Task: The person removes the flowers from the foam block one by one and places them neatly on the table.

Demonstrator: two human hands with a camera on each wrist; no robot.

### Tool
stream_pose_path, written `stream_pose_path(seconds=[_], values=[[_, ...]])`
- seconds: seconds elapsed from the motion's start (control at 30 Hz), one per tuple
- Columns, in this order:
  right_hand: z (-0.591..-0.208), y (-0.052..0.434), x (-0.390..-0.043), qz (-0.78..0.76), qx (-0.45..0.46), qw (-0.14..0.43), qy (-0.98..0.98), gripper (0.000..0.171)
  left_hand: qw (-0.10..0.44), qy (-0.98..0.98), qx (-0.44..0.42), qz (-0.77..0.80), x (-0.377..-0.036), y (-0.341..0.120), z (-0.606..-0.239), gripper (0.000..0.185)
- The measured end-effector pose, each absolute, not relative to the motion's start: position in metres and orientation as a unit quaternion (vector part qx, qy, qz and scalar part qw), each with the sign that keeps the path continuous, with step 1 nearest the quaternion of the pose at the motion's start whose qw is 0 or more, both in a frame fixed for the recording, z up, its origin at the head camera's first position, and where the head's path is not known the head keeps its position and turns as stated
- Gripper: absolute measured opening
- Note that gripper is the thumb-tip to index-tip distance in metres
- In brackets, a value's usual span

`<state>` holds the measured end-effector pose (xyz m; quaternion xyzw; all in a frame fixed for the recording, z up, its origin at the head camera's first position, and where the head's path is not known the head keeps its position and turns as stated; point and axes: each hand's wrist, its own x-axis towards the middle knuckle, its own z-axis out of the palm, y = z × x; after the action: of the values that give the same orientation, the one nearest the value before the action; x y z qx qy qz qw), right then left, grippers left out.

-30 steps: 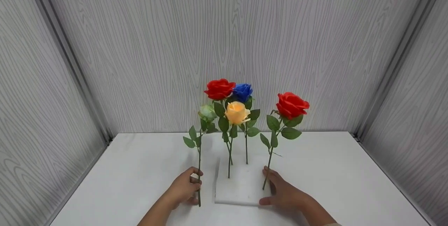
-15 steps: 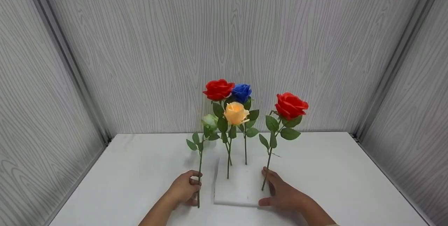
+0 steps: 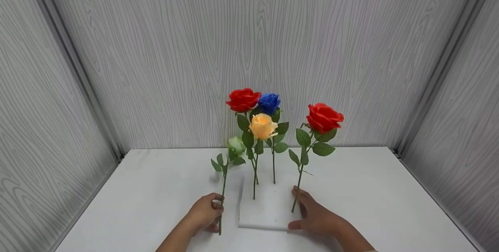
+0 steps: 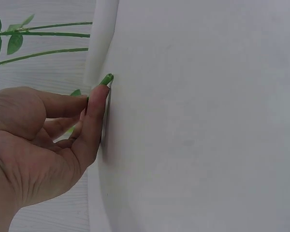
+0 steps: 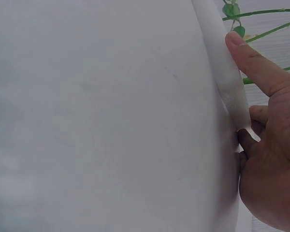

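My left hand [image 3: 204, 211] pinches the lower stem of a pale green rose [image 3: 236, 146], left of a white foam block [image 3: 269, 217]. The flower leans slightly right, and its cut stem end [image 4: 107, 79] pokes out past the fingertips in the left wrist view. At the block's right front corner, my right hand [image 3: 317, 215] holds the edge, thumb [image 5: 237, 41] over the block and other fingers along its side. A red rose [image 3: 324, 118] stands tilted right in the block, its stem just by that hand.
Standing in the block's back left part are another red rose [image 3: 243, 100], a blue rose [image 3: 269, 103] and a peach-yellow rose [image 3: 263, 126]. The white table [image 3: 156, 189] runs back to a grey wood-grain panel [image 3: 175, 49], with similar panels on both sides.
The pale green rose has come down, its bloom shifting slightly right and its stem tilting more. My left hand has lowered a little with it. My right hand keeps its place on the block.
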<state>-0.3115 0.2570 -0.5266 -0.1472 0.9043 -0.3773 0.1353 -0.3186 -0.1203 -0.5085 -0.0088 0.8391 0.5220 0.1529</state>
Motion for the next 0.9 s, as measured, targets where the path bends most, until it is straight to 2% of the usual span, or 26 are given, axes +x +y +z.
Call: stream_pose_path(seconds=[0.43, 0.9], values=[[-0.5241, 0.2569, -0.3074, -0.383, -0.154, 0.131, 0.901, 0.117, 0.118, 0.897, 0.009, 0.426, -0.3206, -0.1123, -0.5106, 0.047], [-0.5271, 0.2558, -0.3102, -0.369, -0.124, 0.138, 0.911, 0.120, 0.105, 0.902, 0.019, 0.418, -0.3219, -0.1105, -0.5134, 0.044]])
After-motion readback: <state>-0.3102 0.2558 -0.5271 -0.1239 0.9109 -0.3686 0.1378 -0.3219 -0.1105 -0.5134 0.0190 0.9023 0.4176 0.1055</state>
